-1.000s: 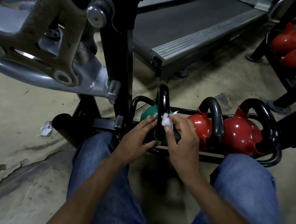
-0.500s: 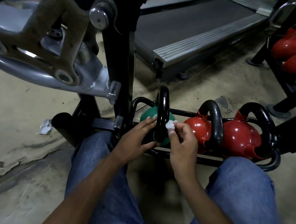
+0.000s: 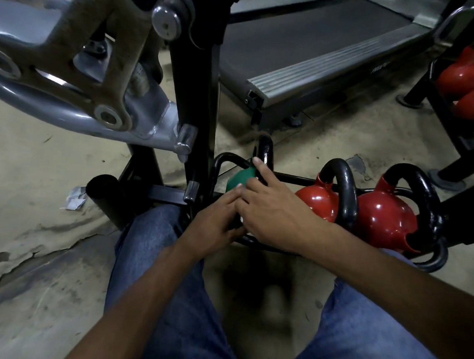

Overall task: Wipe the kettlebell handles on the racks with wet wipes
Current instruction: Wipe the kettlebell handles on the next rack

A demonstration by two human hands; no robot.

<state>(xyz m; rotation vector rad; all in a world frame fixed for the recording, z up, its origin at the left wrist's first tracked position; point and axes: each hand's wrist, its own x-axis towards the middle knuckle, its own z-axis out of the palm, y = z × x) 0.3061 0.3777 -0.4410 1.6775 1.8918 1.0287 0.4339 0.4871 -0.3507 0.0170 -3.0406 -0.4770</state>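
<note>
Nearest, two knees in blue jeans frame the view. Just beyond, the left grip lies with fingers extended toward the green kettlebell. Whether it clasps anything cannot be told, since the right grip overlaps it. The right grip is wide, with fingers spread on the green body and the index tip against the black handle. The kettlebell sits at the left end of the low rack, with two red kettlebells alongside. Farther back stands a treadmill.
</note>
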